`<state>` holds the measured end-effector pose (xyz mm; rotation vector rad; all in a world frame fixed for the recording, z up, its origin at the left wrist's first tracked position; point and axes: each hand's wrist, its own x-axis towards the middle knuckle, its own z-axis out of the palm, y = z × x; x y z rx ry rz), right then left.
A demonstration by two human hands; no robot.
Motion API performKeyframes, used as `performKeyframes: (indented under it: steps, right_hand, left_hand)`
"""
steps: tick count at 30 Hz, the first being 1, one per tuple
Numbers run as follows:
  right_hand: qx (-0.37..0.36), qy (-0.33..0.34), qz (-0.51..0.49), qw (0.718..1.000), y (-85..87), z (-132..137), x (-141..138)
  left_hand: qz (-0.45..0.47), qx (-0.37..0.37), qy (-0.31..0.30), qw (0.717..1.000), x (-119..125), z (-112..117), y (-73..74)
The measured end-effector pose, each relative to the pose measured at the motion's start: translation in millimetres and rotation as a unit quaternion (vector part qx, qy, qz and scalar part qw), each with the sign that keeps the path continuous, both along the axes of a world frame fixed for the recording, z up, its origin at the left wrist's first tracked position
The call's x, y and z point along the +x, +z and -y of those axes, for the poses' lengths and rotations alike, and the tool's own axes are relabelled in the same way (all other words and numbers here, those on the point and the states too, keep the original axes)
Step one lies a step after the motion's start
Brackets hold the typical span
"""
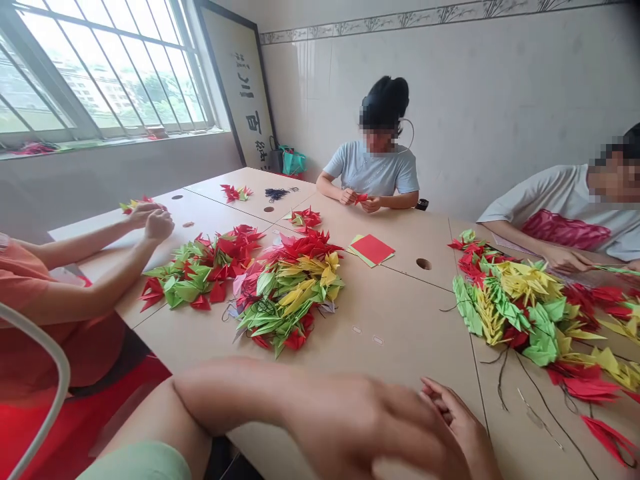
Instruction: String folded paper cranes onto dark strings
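My blurred left hand point(370, 423) overlaps my right hand point(465, 427); whether fingers pinch anything, I cannot tell. Ahead on the tan bench point(417, 320), heaped spiky red-green-yellow folded paper point(295, 287) looks done; flat red and green paper squares point(373, 251) lie unfolded.

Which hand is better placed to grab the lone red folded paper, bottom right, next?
Likely the right hand: it's nearer the red folded paper, while the left hand would have to reach across it.
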<state>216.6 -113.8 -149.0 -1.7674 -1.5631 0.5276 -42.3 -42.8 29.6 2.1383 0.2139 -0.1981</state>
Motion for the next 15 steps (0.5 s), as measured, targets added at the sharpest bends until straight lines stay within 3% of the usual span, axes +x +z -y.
performKeyframes:
  steps: [1,2,4,5,8,10,15]
  right_hand:
    - [-0.004,-0.003,-0.004,1.000,-0.9,-0.8,1.4]
    - [-0.007,-0.006,-0.007,1.000,-0.9,-1.7,2.5]
    - [-0.011,-0.014,-0.011,1.000,1.0,-3.5,3.7]
    - [-0.013,-0.018,-0.013,1.000,2.4,-4.1,3.8]
    - [-0.029,-0.032,-0.027,0.999,5.4,-5.2,3.1]
    - [-0.043,-0.040,-0.043,0.997,5.3,-5.5,2.1]
    - [-0.046,-0.040,-0.049,0.997,2.5,-6.7,1.3]
  left_hand:
    - [0.036,0.046,0.064,0.996,-5.1,-11.9,2.5]
    - [0.097,0.159,0.149,0.971,-13.7,-26.1,3.5]
    - [0.099,0.376,0.304,0.870,-38.6,-59.4,2.5]
    - [0.081,0.406,0.344,0.843,-52.9,-77.1,1.1]
    - [0.023,0.435,0.413,0.799,-89.7,-125.2,-3.0]
    - [-0.022,0.436,0.432,0.790,-102.4,-148.3,-4.9]
    - [-0.113,0.398,0.451,0.791,-96.0,-179.9,-9.9]
